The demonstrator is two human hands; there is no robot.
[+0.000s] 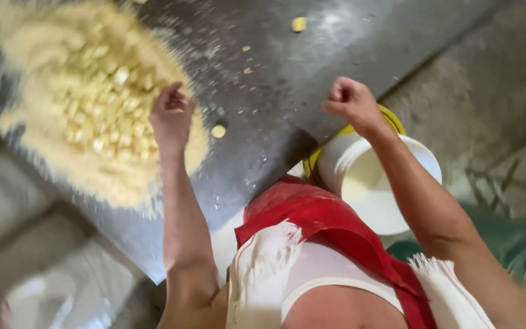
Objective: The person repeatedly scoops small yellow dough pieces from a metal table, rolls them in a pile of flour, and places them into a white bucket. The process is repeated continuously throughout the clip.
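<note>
Surface first: a dull grey metal tabletop (287,73), scratched and dusted with pale crumbs, runs under both hands and ends in a slanted edge just short of my view of the person's body. I log a wide heap of yellow crumb meal (50,140) spread beyond and outboard of the left hand (170,119), with a pile of small pale yellow pieces (101,91) sitting on top of it. Left hand is at the near edge of that pile, fingers curled in as if pinching something; I cannot tell what, if anything, is between them, because the frame is blurred there. One stray round piece (218,131) lies on the bare metal just inboard of the left hand, and another (299,24) sits well beyond both hands. Right hand (351,100) is clenched into a loose fist over the metal, well apart from the heap; I see nothing held in it.

Below the right wrist, off the table edge, stands a white bucket (421,159) with pale liquid or batter inside and a yellow rim behind it. Person wears a red apron (318,213) over white cloth. Outboard of the right arm I note rough concrete floor (488,79); something green (512,244) lies nearer the elbow, too blurred to identify.
</note>
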